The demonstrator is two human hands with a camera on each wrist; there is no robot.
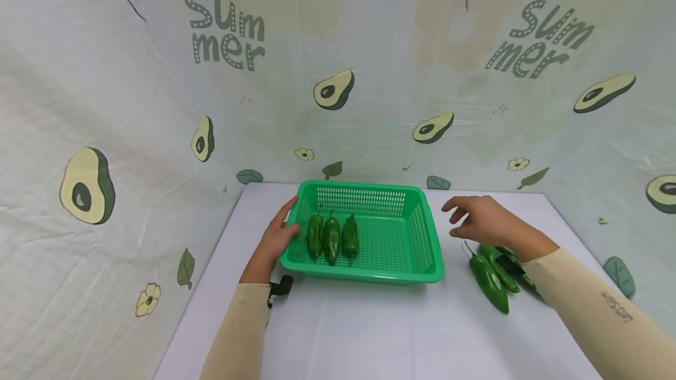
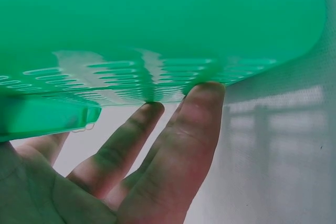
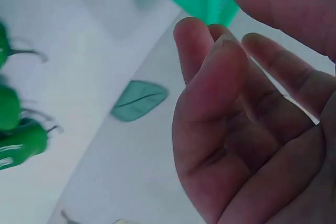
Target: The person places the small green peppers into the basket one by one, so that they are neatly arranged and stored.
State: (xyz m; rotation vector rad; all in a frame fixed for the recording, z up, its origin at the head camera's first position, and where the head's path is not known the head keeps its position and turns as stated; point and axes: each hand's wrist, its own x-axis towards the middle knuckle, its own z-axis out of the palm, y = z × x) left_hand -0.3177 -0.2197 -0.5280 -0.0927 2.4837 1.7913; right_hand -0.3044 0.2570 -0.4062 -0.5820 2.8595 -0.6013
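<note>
A green plastic basket (image 1: 382, 245) with slotted walls rests on the table. Three green chili peppers (image 1: 331, 240) lie side by side in its left half, stems toward different ends. My left hand (image 1: 276, 238) grips the basket's left rim, thumb over the edge; in the left wrist view the fingers (image 2: 173, 156) press on the slotted outer wall. To the right of the basket, my right hand (image 1: 483, 220) hovers with nothing in it, its fingers loosely bent and apart from the thumb. Close below that hand, several green chili peppers (image 1: 488, 281) lie on the table, partly hidden by the right forearm.
The white table (image 1: 359, 333) is bordered at the back and sides by a pale cloth (image 1: 380, 34) printed with avocados, leaves and lettering. A black strap (image 1: 281, 289) is on the left wrist.
</note>
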